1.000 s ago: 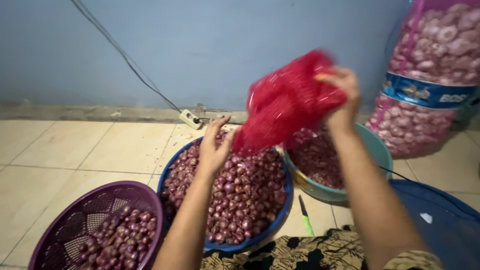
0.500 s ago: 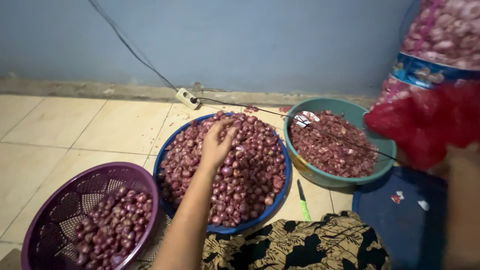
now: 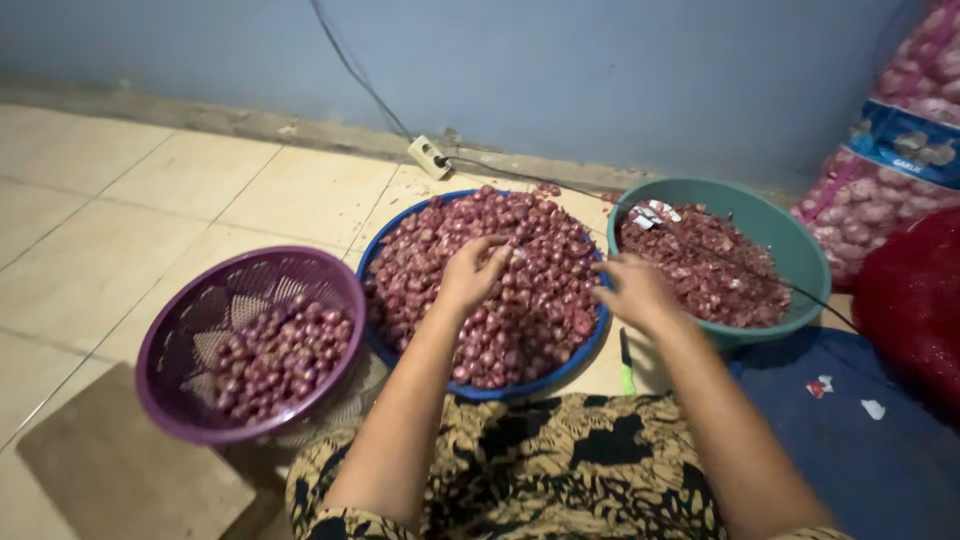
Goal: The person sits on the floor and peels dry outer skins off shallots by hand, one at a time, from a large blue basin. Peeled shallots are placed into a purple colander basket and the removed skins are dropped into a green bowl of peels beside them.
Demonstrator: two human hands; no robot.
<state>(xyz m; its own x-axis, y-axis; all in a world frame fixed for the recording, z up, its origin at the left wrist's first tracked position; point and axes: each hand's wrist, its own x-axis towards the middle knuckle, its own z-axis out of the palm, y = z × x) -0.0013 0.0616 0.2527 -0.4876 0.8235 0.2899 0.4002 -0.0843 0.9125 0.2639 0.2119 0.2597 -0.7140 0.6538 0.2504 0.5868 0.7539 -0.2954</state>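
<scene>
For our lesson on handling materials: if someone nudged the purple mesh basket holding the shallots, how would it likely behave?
The purple basket looks like thin plastic mesh, so probably light and slightly flexible. It sits tilted, with the shallots heaped on its low side; a push might rock it. The round bulbs would likely roll if spilled.

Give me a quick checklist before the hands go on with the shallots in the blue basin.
1. Left hand on the shallots in the blue basin: ok, fingers rest on the pile.
2. Right hand free: ok, it hovers open at the basin's right edge, holding nothing.
3. Purple basket has room: ok, only partly filled with shallots.
4. Teal basin within easy reach: ok, just right of the right hand, holding peels and scraps.
5. Green-handled knife located: ok, on the floor between the two basins, untouched.
6. Cord crossing the teal basin clear of the hands: cannot tell.
</scene>
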